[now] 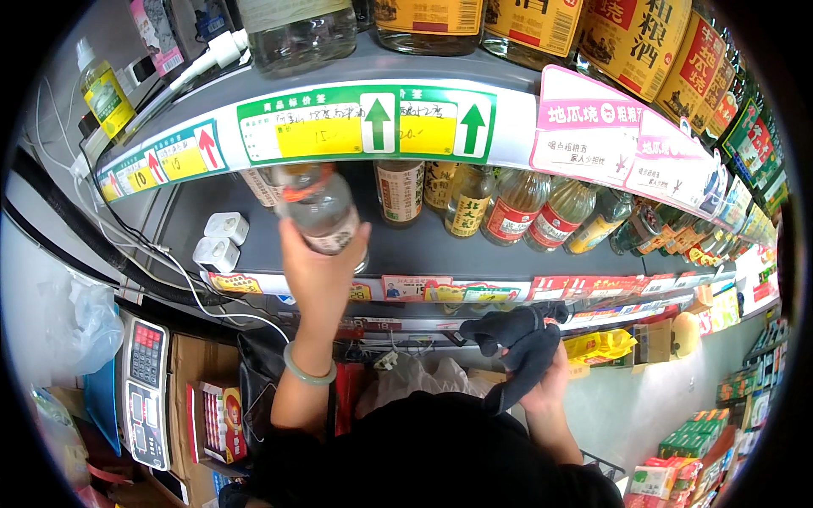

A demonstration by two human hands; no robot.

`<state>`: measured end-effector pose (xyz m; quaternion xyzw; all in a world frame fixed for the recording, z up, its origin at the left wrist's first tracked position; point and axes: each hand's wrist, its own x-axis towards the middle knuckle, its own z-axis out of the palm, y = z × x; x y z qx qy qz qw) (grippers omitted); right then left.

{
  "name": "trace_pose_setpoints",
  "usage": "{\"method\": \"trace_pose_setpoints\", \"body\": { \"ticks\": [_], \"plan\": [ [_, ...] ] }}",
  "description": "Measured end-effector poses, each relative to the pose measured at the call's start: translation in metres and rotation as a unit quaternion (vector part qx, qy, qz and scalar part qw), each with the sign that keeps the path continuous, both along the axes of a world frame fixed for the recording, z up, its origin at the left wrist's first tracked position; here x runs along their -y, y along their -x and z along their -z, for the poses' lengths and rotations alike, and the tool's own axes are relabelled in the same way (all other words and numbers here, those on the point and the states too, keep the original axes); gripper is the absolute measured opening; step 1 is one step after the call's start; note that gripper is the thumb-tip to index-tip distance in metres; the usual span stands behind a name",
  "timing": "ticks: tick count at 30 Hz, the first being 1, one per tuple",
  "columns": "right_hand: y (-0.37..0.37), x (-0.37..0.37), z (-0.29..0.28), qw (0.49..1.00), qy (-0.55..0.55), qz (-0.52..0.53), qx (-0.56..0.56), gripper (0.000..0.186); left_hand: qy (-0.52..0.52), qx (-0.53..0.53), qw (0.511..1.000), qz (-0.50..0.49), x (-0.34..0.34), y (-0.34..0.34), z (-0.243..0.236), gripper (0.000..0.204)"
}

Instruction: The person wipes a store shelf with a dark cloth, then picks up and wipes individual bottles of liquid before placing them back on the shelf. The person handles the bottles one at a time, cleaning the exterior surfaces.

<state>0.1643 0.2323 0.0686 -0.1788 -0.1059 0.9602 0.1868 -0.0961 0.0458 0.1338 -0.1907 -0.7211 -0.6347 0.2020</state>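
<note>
Black clothing (pixel 432 461) fronts grey shelving (pixel 461 254) beside pale floor (pixel 614 415), left hand (pixel 318 264) gripping a bottle (pixel 326 218), right hand (pixel 549 381) cloth (pixel 527 349).

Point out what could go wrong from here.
1. The clear bottle in the left hand looks close to the upper shelf's edge; its neck might bump it.
2. Moved right, it could knock over the labelled bottle standing there.
3. The dark cloth bunched in the right hand may leave that hand less free to steady anything.
</note>
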Motion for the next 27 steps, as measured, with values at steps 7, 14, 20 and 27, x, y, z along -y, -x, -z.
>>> {"method": "trace_pose_setpoints", "body": {
  "ticks": [7,14,20,27],
  "plan": [
    [0.001,-0.002,0.002,0.999,-0.027,-0.008,0.019,0.039,0.065,0.045,0.995,0.055,-0.041,-0.017,0.003,0.067],
    [0.001,0.000,0.000,0.999,-0.013,0.004,0.045,0.038,0.141,0.059,0.986,0.065,-0.068,-0.029,-0.006,0.075],
    [0.002,0.002,-0.005,0.998,-0.015,0.019,0.058,0.038,0.058,-0.065,0.995,0.053,-0.038,-0.024,0.022,0.072],
    [0.001,-0.001,0.002,0.999,-0.014,-0.009,0.027,0.045,0.146,-0.129,0.959,-0.207,0.029,0.070,0.036,0.064]
  ]
}}
